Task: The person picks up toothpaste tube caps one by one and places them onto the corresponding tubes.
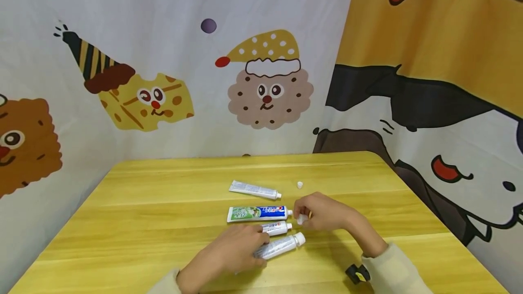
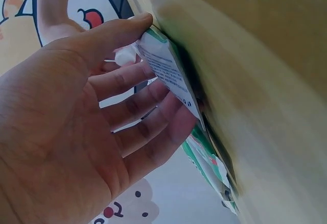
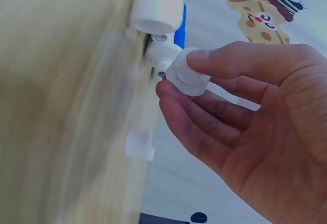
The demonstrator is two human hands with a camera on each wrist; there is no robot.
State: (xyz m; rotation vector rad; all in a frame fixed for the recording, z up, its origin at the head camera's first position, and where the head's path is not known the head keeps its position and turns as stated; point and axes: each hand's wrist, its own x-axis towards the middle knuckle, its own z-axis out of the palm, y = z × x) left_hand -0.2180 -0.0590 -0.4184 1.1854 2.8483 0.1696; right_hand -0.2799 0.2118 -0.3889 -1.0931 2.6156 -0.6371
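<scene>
Head view first: toward the lower right of the frame, over a yellow wooden table, the right hand pinches a small white cap between thumb and fingertips, just beside the bare nozzle of a blue-and-green toothpaste tube. At bottom centre the left hand has thumb and fingers about the body of a capped tube, the lowest of four in the picture, and it partly covers a red-lettered tube above that one. Topmost lies a grey-white tube, with a loose cap to its upper right.

To my eye the pinched cap is feather-light, hard and smooth, easily fumbled, so it's best taken by its sides with the fingertips. The tubes look light and soft-walled, a little slick; I'd take hold near the stiffer shoulder and press gently, since a hard squeeze on an open one could push paste out of the nozzle.
</scene>
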